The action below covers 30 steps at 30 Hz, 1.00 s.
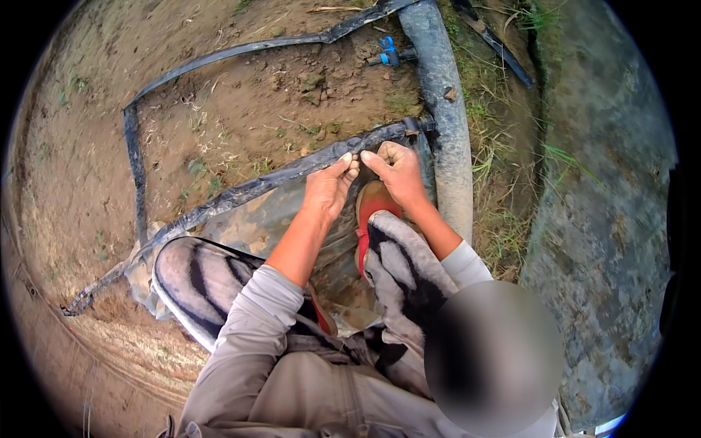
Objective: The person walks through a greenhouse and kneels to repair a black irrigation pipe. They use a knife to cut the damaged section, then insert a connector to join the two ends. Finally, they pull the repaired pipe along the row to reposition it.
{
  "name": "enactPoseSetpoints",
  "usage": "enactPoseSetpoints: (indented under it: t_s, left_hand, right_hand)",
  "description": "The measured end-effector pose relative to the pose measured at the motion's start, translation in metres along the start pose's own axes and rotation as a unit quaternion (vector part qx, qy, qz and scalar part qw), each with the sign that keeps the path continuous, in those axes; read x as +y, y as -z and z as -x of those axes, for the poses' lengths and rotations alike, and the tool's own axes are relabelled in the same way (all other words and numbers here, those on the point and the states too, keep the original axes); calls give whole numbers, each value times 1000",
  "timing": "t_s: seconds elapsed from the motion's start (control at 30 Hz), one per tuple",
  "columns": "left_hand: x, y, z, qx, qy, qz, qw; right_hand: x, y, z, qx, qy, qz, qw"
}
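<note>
1. The flat black tubing (pixel 244 191) runs slantwise over the soil, its upper end at a small connector (pixel 419 125) on the side of the thick grey pipe (pixel 447 117)
2. The left hand (pixel 328 188) is just below the tubing near that end, thumb and fingers drawn into a narrow pinch; whether they hold anything, I cannot tell
3. The right hand (pixel 398 175) faces it, fingers curled and thumb pointing to the left fingertips, a slight gap between; what it grips, if anything, is too small to tell
4. The step in hand looks like fine, two-handed fingertip work beside the tubing; the next move seems to call for a light, precise pinch with both hands close together
5. A red shoe (pixel 376 196) is just under the right hand
6. Farther out, a blue valve (pixel 391 52) sits beside the pipe, and a second black strip (pixel 263 45) bends across the soil
</note>
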<state>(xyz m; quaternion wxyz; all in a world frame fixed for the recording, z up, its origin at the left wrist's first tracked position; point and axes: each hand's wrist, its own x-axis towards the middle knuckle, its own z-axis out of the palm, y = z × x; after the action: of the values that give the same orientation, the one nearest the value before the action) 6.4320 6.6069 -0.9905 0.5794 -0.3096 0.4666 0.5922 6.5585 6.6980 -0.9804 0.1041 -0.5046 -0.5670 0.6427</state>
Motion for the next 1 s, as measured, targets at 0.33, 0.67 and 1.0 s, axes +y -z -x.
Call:
enactPoseSetpoints:
  t_s: [0.33,0.67,1.0]
  left_hand:
    - [5,-46,51,-28,-522,-695,493]
    - [-4,-92,-45,-63,-382,-858,338]
    - [43,-122,-83,-361,157,-727,563]
  right_hand:
    - [-63,59,-11,181,296,268,899]
    - [-46,68,3,181,285,225,914]
    - [-36,80,9,139,291,330,887]
